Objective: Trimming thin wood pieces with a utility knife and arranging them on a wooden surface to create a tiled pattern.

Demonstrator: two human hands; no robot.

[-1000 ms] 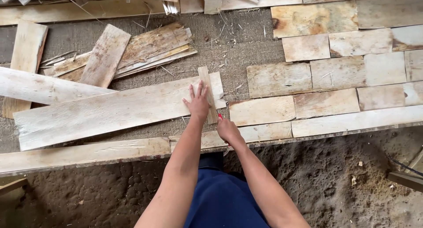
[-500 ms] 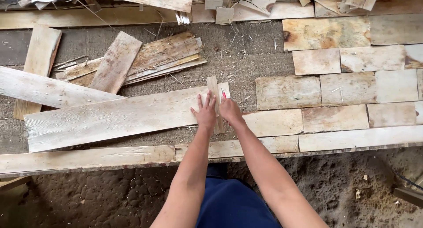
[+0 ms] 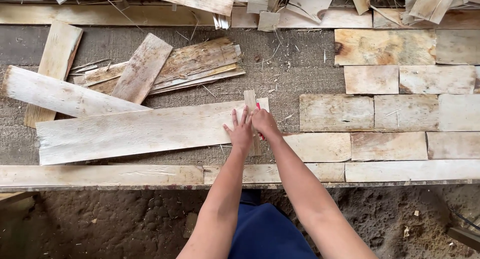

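Note:
My left hand (image 3: 240, 131) lies flat, fingers spread, on the right end of a long pale wooden plank (image 3: 135, 131) and on a narrow wood strip (image 3: 250, 100) laid across that end. My right hand (image 3: 263, 122) is closed around a small red tool (image 3: 258, 107), maybe a pencil or knife, and holds it against the right side of the strip. Both hands touch each other over the plank's end.
Rows of short rectangular wood pieces (image 3: 387, 111) cover the right of the surface. A loose stack of thin boards (image 3: 170, 69) lies at the upper left, another plank (image 3: 62, 96) at the left. A long batten (image 3: 100, 175) runs along the front edge. Dirt ground lies below.
My right hand moved up from the plank's lower edge to the strip beside my left hand. My left hand stayed pressed on the plank's end.

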